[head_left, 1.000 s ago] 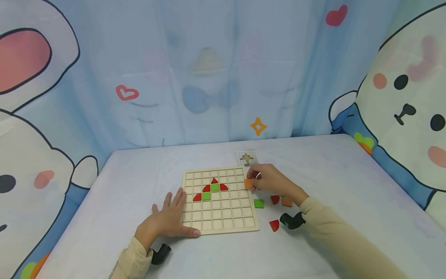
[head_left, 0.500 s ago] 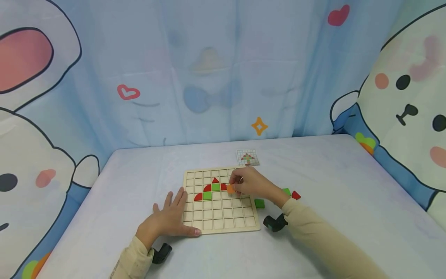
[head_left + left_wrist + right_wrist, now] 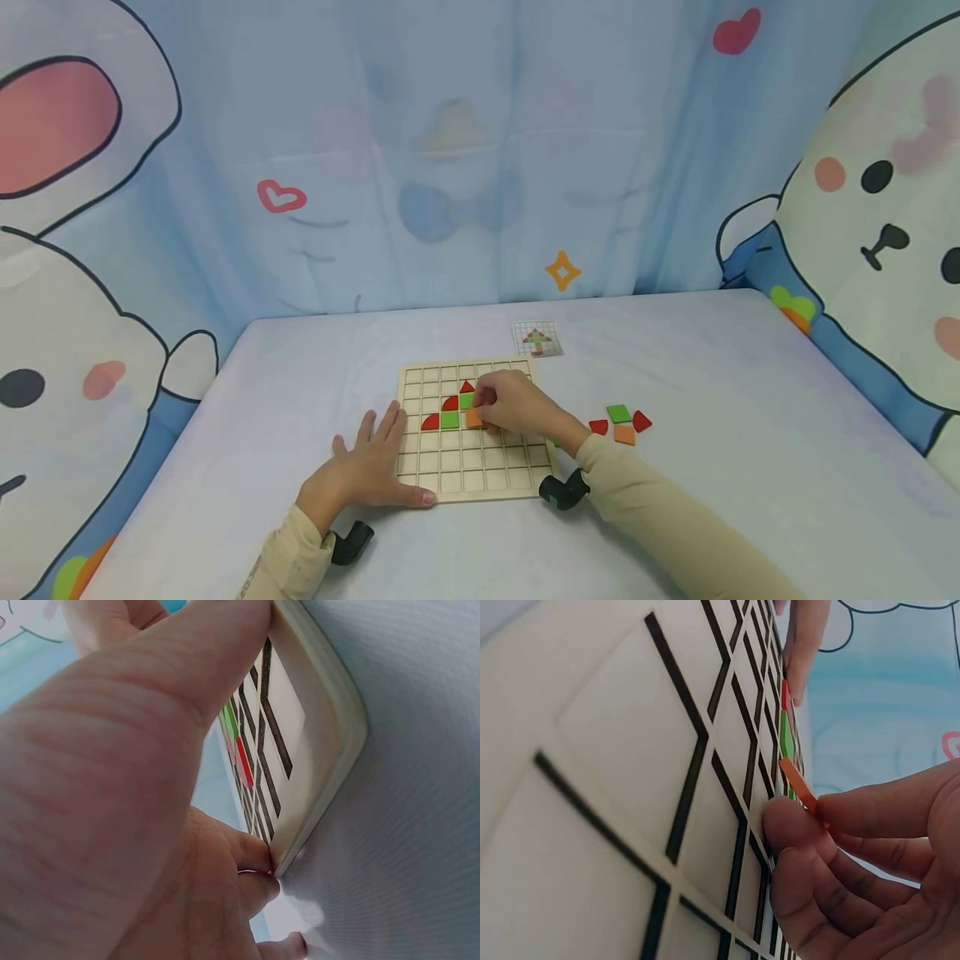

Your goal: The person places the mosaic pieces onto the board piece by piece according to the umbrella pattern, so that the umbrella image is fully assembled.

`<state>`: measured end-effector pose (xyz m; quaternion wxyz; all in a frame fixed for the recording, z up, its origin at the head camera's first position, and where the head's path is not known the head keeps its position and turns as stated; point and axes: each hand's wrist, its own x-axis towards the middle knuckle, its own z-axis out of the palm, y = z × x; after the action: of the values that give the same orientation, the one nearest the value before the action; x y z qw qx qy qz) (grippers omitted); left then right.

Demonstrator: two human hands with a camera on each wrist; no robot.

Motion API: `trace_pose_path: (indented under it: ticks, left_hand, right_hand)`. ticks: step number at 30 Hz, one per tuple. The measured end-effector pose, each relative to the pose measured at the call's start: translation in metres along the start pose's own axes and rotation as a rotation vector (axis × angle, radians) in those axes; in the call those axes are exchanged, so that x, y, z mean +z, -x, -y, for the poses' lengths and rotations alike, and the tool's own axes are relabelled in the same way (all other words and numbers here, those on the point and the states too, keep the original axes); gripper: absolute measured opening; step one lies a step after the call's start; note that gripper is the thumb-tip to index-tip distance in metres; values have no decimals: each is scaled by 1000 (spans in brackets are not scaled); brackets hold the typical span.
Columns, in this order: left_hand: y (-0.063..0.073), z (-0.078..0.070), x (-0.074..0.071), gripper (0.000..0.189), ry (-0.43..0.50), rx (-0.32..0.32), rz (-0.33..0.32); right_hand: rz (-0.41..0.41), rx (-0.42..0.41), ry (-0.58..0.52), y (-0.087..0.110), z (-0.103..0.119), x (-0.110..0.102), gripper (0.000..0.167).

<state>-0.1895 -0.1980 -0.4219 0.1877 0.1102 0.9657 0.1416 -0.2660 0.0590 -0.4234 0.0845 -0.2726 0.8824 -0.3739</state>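
My right hand (image 3: 517, 404) pinches an orange square tile (image 3: 474, 417) over the wooden grid board (image 3: 472, 483). In the right wrist view the orange tile (image 3: 801, 784) tilts, its far edge close to a green tile (image 3: 786, 731). On the board lie a red triangle (image 3: 467, 387), red quarter-round tiles (image 3: 430, 422) and green squares (image 3: 449, 420). The left hand (image 3: 367, 467) rests spread at the board's left edge, thumb along the near edge. From the left wrist, its thumb (image 3: 217, 652) and fingers (image 3: 247, 851) touch the board's rim (image 3: 349, 735).
A small picture card (image 3: 537, 338) with a tree pattern lies behind the board. To the right are a loose green square (image 3: 618, 413), an orange square (image 3: 625, 435) and red pieces (image 3: 641, 421). A patterned curtain (image 3: 450, 167) hangs behind the table.
My right hand has carried the orange tile leftward from the board's right edge to beside the lower green square. The left hand stays at the board's edge.
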Motion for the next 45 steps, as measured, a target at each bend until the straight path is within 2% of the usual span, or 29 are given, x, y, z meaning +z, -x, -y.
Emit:
trace_pose_path:
  ticks: [5,13,22,30,34,40,45]
  left_hand:
    - [-1,-1,-1,135,1,0,2]
    - [-1,-4,-2,135,11,-4,11]
    - [1,-3,-1,135,7,-3,5]
    - [1,-3,-1,135,7,5,2]
    - [0,-3,0,135,1,-4,9]
    - [0,-4,0,135,5,-8,4]
    - [1,-3,-1,135,13,-5,2]
  right_hand:
    - [-30,22,40,-2,2,4,11]
    - [-17,5,66,-1,2,8,8]
    - [6,-89,148,-1,1,12,10]
    - [29,-97,140,1,1,8,9]
    - [30,-117,122,8,0,0,12]
    - [-11,-146,80,24,-4,-21,14]
    - [-56,-123,120,41,-10,-42,16]
